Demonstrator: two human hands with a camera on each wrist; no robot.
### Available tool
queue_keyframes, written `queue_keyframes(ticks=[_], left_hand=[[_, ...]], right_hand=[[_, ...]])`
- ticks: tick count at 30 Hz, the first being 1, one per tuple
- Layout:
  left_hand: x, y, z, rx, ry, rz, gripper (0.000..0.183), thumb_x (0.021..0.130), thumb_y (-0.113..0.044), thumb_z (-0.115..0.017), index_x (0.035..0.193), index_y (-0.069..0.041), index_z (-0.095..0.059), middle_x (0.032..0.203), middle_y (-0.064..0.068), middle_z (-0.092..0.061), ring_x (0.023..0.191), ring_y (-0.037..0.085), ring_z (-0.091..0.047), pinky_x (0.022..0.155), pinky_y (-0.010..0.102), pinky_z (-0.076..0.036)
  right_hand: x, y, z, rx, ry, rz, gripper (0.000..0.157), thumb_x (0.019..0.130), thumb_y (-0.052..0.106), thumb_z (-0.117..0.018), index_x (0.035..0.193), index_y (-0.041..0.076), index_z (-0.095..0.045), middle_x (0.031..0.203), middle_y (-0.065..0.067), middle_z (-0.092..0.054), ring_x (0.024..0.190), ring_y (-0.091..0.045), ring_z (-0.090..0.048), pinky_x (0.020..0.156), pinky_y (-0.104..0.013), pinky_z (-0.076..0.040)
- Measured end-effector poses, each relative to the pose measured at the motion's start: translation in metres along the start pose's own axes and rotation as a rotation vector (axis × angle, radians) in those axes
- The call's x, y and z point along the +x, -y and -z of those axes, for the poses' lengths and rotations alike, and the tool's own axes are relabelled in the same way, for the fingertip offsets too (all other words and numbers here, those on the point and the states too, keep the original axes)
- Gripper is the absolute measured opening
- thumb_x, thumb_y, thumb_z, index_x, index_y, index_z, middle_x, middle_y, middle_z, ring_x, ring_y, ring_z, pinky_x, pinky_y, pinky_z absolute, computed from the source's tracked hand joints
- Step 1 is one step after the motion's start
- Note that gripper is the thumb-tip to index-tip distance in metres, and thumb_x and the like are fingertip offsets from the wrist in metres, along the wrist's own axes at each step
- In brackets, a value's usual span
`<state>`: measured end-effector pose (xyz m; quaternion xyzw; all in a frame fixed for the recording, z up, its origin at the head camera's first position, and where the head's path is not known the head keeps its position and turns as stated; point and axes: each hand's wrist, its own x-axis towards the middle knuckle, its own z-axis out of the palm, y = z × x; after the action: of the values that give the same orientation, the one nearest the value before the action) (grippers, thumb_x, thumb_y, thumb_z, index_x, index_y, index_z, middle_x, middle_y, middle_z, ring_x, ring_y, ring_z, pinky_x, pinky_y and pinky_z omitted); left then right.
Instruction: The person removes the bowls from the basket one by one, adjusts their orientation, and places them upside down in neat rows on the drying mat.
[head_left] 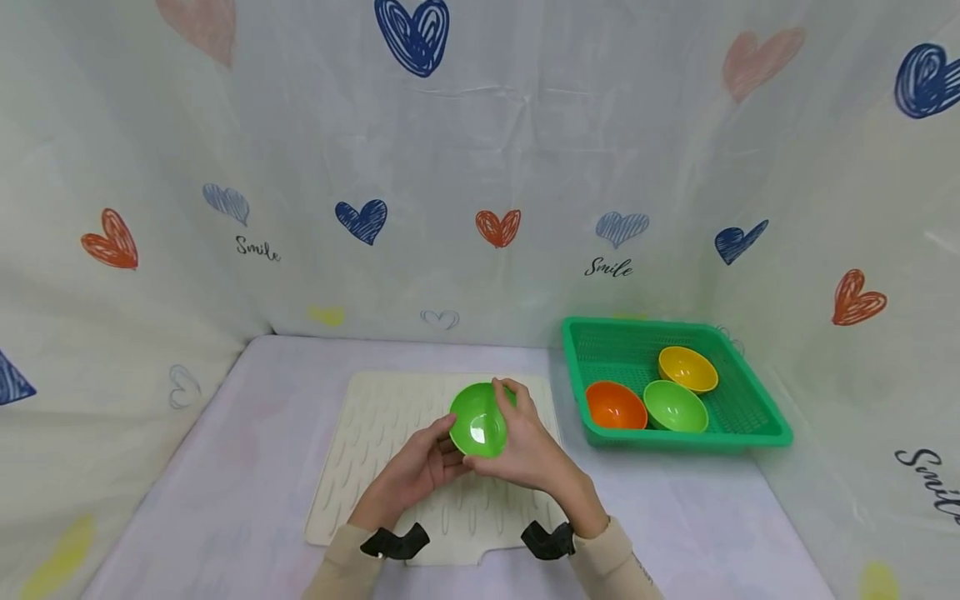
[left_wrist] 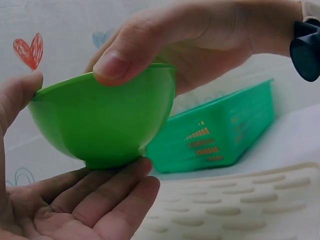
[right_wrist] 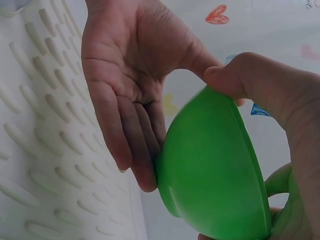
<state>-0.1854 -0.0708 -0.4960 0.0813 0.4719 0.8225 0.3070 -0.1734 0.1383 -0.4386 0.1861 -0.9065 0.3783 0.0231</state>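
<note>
White tabletop [head_left: 262, 467] carries a cream mat [head_left: 356, 467]; above it, the left hand [head_left: 416, 471] holds a green bowl [head_left: 472, 412], thumb at rim, fingers beneath, while the right hand [head_left: 532, 446] grips the rim. Farther, toward three o'clock, a basket [head_left: 615, 354] contains an orange bowl [head_left: 615, 406], a lime bowl [head_left: 675, 407] and a yellow bowl [head_left: 687, 370].

In the head view, the right hand [head_left: 528, 446] hides part of the held bowl [head_left: 474, 417], and the bottom edge cuts off both sleeves [head_left: 609, 560] (the dark marks [head_left: 642, 568] on the right one are too small to read). The left wrist view blurs the basket [left_wrist: 222, 125] and crops the left hand [left_wrist: 85, 205].
</note>
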Motion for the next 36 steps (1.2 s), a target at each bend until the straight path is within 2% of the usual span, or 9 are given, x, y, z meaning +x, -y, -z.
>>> queue_keyframes(ticks=[7,10,14,18,21,27,32,36], left_hand=[[-0.002,-0.003,0.001,-0.019,-0.017,0.006,0.047,0.110,-0.041,-0.045,0.139,-0.006,-0.058,0.117,0.004,-0.076,0.107,0.014,-0.074,0.095,0.029,-0.059],[-0.003,-0.004,0.001,-0.001,-0.027,-0.027,0.044,0.111,-0.036,-0.046,0.138,-0.005,-0.059,0.117,0.003,-0.075,0.106,0.014,-0.073,0.095,0.029,-0.060],[-0.004,-0.007,0.000,0.041,-0.050,-0.093,0.046,0.110,-0.027,-0.050,0.142,0.005,-0.054,0.118,0.003,-0.073,0.107,0.016,-0.073,0.095,0.030,-0.060],[-0.007,-0.010,-0.003,0.096,-0.072,-0.118,0.055,0.108,-0.024,-0.054,0.149,0.012,-0.043,0.124,0.002,-0.069,0.111,0.016,-0.072,0.097,0.031,-0.059],[-0.009,-0.011,-0.004,0.138,-0.095,-0.124,0.060,0.107,-0.023,-0.056,0.154,0.008,-0.036,0.134,0.006,-0.064,0.115,0.016,-0.070,0.098,0.034,-0.058],[-0.009,-0.014,-0.004,0.186,-0.162,-0.169,0.064,0.103,-0.015,-0.062,0.159,-0.002,-0.033,0.154,0.023,-0.045,0.118,0.021,-0.068,0.095,0.041,-0.060],[-0.012,-0.012,-0.005,0.246,-0.235,-0.174,0.068,0.098,-0.009,-0.069,0.158,-0.007,-0.037,0.160,0.019,-0.036,0.117,0.023,-0.067,0.091,0.040,-0.062],[-0.014,-0.011,-0.008,0.318,-0.290,-0.208,0.074,0.092,-0.008,-0.077,0.157,-0.011,-0.041,0.161,0.016,-0.035,0.119,0.029,-0.067,0.089,0.035,-0.062]], right_hand=[[0.001,-0.001,-0.002,0.021,0.014,0.001,0.116,0.072,0.043,-0.089,0.161,0.002,-0.028,0.161,-0.016,-0.026,0.127,-0.037,-0.053,0.099,-0.053,-0.055],[0.001,-0.001,-0.001,0.035,0.019,0.016,0.115,0.073,0.044,-0.089,0.162,0.005,-0.027,0.162,-0.014,-0.025,0.127,-0.037,-0.052,0.099,-0.054,-0.055],[0.003,0.000,0.001,0.045,0.006,0.021,0.113,0.075,0.044,-0.087,0.164,0.011,-0.025,0.164,-0.013,-0.023,0.132,-0.039,-0.050,0.099,-0.058,-0.054],[0.002,0.002,0.004,0.053,-0.010,0.005,0.114,0.075,0.046,-0.087,0.165,0.015,-0.023,0.167,-0.013,-0.020,0.139,-0.041,-0.044,0.101,-0.064,-0.051],[0.002,0.002,0.006,0.044,-0.004,0.002,0.114,0.076,0.049,-0.086,0.165,0.018,-0.022,0.168,-0.013,-0.017,0.143,-0.042,-0.041,0.103,-0.066,-0.050],[0.005,0.004,0.010,0.044,-0.029,0.016,0.113,0.078,0.053,-0.085,0.166,0.024,-0.020,0.170,-0.013,-0.014,0.150,-0.042,-0.032,0.106,-0.069,-0.045],[0.001,0.003,0.009,0.058,-0.022,0.002,0.114,0.080,0.054,-0.083,0.166,0.020,-0.017,0.172,-0.013,-0.010,0.154,-0.041,-0.025,0.109,-0.072,-0.041],[0.000,0.002,0.007,0.066,-0.028,-0.001,0.116,0.081,0.057,-0.081,0.167,0.017,-0.014,0.173,-0.011,-0.007,0.155,-0.040,-0.024,0.111,-0.071,-0.040]])
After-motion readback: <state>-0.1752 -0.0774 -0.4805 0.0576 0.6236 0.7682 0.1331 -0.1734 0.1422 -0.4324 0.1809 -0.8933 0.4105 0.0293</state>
